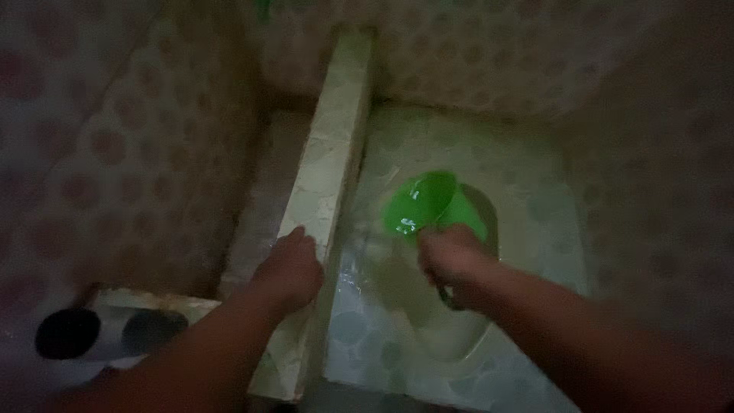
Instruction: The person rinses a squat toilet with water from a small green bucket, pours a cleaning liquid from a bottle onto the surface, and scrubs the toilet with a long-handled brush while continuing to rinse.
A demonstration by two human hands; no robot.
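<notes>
Above the squat toilet [459, 336], right hand [451, 260] tilts green scoop [428, 203].

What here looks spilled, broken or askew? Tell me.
Nothing looks broken. The green scoop in the right hand is tipped over the squat pan, whose tiled surround glistens wet. The left hand rests on the low tiled wall.

One head cam only — looks steeply down, close over the hands [367, 264] — no 2nd view.
</notes>
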